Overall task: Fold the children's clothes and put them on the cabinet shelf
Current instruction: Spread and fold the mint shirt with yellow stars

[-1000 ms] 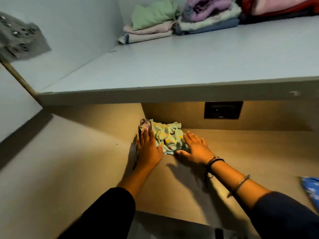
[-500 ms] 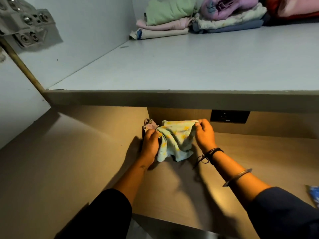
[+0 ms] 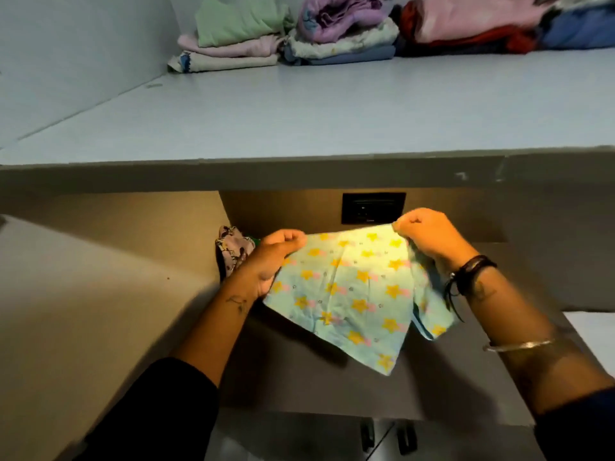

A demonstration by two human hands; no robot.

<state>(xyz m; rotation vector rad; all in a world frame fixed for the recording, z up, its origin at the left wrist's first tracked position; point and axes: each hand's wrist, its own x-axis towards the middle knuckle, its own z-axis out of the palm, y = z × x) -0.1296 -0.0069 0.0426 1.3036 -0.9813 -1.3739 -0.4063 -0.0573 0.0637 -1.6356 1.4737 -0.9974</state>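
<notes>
While it hangs spread, left hand (image 3: 273, 257) and right hand (image 3: 429, 237) pinch the star-print garment (image 3: 349, 287).

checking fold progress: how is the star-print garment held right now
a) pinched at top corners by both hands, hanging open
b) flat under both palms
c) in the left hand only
a: the left hand and right hand each pinch a top corner of the star-print garment, which hangs spread between them.

the held garment (image 3: 346, 291) is pale aqua with yellow stars and pink marks, the bundle (image 3: 231, 252) behind it lilac and printed, and the shelf stacks (image 3: 286, 31) mint, pink, lilac, blue and red.
</notes>
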